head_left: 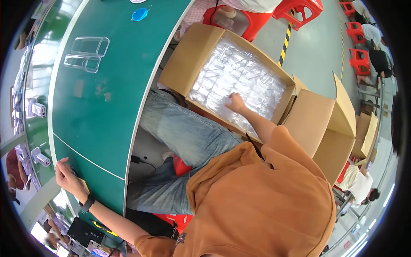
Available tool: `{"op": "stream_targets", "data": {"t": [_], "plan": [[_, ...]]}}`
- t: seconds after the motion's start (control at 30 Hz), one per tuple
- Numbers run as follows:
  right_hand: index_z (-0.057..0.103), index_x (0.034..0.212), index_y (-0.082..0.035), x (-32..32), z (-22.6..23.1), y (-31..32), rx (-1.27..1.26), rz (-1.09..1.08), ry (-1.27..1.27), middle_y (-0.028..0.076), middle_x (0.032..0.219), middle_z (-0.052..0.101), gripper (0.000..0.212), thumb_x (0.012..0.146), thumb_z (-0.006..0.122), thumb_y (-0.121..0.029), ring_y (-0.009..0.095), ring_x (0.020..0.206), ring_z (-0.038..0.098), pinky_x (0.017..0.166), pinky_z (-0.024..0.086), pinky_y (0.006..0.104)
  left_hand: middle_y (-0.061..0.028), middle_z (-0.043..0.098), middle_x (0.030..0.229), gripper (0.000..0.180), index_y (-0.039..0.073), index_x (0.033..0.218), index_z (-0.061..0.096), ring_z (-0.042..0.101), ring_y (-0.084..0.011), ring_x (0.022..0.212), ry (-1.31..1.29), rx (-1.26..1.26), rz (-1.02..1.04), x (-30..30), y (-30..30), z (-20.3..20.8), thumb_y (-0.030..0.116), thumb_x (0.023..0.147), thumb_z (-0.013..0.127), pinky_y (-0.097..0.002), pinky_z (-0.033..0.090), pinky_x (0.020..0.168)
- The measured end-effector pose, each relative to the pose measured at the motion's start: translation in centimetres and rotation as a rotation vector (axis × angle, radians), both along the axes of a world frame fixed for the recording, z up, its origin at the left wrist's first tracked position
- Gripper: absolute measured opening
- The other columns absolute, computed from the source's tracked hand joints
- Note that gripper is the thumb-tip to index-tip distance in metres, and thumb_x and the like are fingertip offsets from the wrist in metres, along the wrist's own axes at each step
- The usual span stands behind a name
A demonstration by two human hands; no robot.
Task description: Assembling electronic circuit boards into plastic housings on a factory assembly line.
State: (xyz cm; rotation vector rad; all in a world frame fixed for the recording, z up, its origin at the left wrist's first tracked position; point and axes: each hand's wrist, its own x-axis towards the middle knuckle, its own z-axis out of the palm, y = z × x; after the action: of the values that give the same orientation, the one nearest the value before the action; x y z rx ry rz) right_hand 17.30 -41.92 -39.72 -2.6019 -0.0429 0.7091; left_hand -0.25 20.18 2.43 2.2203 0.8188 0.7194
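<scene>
My right hand (235, 103) reaches into an open cardboard carton (182, 64) on my right. Its fingers are closed over the layer of clear plastic cases (252, 79) filling the box; what they grip, if anything, is too small to make out. My left hand (69, 179), with a dark band at the wrist, is at the far left edge of the green table (102, 124). Its fingers are curled, and a small dark and yellowish thing shows partly beside them; the hand hides most of it. Two clear plastic cases (87, 53) lie farther up the table.
A round blue lid-like piece (139, 14) lies at the table's far end. Yellow-handled pliers (104, 228) and a black flat device (85, 231) are near my left forearm. Another open carton (314, 120) stands behind the filled one. Red stools (302, 13) and seated people are around.
</scene>
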Motion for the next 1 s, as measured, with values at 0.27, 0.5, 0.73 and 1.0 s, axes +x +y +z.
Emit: {"op": "stream_targets", "data": {"t": [0.27, 0.5, 0.73, 1.0], "plan": [[0.070, 0.106, 0.003, 1.3, 2.2, -14.9, -0.192, -0.548, -0.195, 0.027, 0.098, 0.072, 0.047, 0.090, 0.064, -0.041, 0.043, 0.095, 0.069, 0.087, 0.053, 0.0509, 0.0063, 0.035, 0.064, 0.038, -0.002, 0.092, 0.069, 0.030, -0.0026, 0.059, 0.056, 0.021, 0.016, -0.4, 0.5, 0.5, 0.026, 0.108, 0.050, -0.0245, 0.019, 0.053], [0.072, 0.105, 0.005, 2.0, 2.0, -18.6, -0.240, -0.721, -0.114, 0.028, 0.107, 0.069, 0.062, 0.092, 0.055, -0.053, 0.042, 0.104, 0.066, 0.094, 0.050, 0.0483, 0.0062, 0.035, 0.063, 0.036, -0.002, 0.093, 0.070, 0.030, -0.0026, 0.058, 0.024, 0.001, 0.002, 0.2, 0.3, 0.3, 0.026, 0.108, 0.052, -0.0243, 0.019, 0.053], [0.078, 0.096, -0.008, -0.5, 3.2, -7.1, -0.167, -0.348, -0.076, 0.035, 0.129, 0.053, 0.047, 0.082, 0.069, -0.051, 0.046, 0.124, 0.051, 0.109, 0.040, 0.0454, 0.0065, 0.037, 0.062, 0.034, -0.001, 0.093, 0.073, 0.032, -0.0026, 0.058, 0.060, 0.039, 0.027, -1.3, 0.5, 1.2, 0.026, 0.106, 0.055, -0.0246, 0.020, 0.053], [0.066, 0.103, -0.003, -0.9, 16.5, 3.6, 0.586, -0.198, -0.175, 0.023, 0.129, 0.049, 0.019, 0.089, 0.065, -0.016, 0.037, 0.124, 0.051, 0.105, 0.042, 0.0434, 0.0075, 0.044, 0.064, 0.032, 0.000, 0.088, 0.072, 0.033, -0.0017, 0.059, 0.098, 0.105, 0.015, -0.5, -1.6, 2.1, 0.023, 0.105, 0.057, -0.0240, 0.022, 0.052]]}}
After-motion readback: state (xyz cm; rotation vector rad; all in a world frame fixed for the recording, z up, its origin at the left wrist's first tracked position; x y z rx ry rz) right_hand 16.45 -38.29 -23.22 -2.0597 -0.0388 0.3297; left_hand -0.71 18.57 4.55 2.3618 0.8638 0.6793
